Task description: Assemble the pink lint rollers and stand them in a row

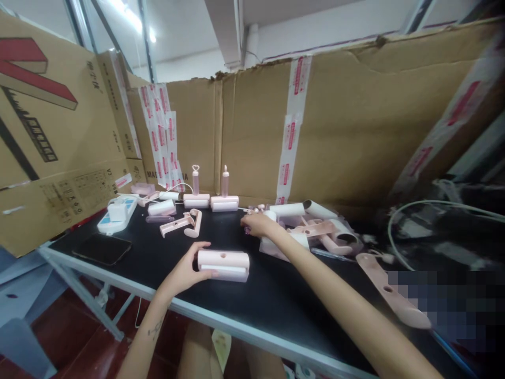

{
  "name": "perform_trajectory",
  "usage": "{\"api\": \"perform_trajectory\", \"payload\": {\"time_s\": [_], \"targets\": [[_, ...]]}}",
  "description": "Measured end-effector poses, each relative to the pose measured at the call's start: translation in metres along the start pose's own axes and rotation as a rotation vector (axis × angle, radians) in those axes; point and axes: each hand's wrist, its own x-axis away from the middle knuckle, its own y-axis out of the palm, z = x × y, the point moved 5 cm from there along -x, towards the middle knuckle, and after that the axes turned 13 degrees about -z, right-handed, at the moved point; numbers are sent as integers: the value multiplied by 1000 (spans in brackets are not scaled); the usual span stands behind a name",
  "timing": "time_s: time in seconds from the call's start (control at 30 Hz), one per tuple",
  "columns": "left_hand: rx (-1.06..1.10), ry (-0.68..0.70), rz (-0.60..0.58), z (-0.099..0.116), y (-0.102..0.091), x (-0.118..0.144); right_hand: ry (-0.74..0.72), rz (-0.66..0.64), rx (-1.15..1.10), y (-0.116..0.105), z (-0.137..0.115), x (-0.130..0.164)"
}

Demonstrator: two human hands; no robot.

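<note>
Nearest, over the front of the black worktop (284, 300), the left hand (184, 271) is clamped on the left end of a pale pink, rounded plastic housing (236, 258), thumb in front and fingers behind, a grip that probably steadies it while leaving the hole in its top uncovered. Well to the right, past the right forearm, lies a long, flat, pale pink plastic piece (376, 275). The right hand (258, 225) is apart from the left, farther out, palm down with bent fingers; I cannot tell whether they have closed on anything. Just right of it, white cylindrical rolls (288, 209) and pink parts lie heaped, seemingly within easy reach of that hand. Left of the left hand, a dark, flat, phone-like slab (101, 249) sits aside, apparently out of the way, with a white-and-blue power strip (111, 227) behind it. Beyond the left hand lie loose pale pink plastic arms (173, 227), then, beyond both hands, two pink units with upright translucent handles (224, 203), perhaps lined up there to leave room in front, against a tall brown cardboard wall (339, 126)
</note>
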Motion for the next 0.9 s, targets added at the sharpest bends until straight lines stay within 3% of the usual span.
{"api": "perform_trajectory", "payload": {"time_s": [0.13, 0.2, 0.3, 0.37, 0.47, 0.67, 0.77, 0.9], "targets": [[-8, -12, -18, 3, 1, 1, -67, 162, -97, -17, -11, 15], [-14, -10, -20, 3, 0, 1, -168, 179, -218, -31, -22, 31], [-22, -3, -23, 2, -1, 1, -399, 45, -401, -45, -47, 52], [-24, -4, -23, 2, -1, 0, -456, -110, -327, -45, -65, 60], [-15, -12, -28, 4, 0, 1, -381, -276, -93, -44, -87, 60], [4, -14, -55, 9, 2, 2, -166, -379, 185, -59, -137, 51], [19, -14, -42, 6, 1, 2, -146, -353, 161, -60, -155, 45], [23, 11, -47, 3, 1, 2, -220, -364, 45, -44, -152, 19]]}}
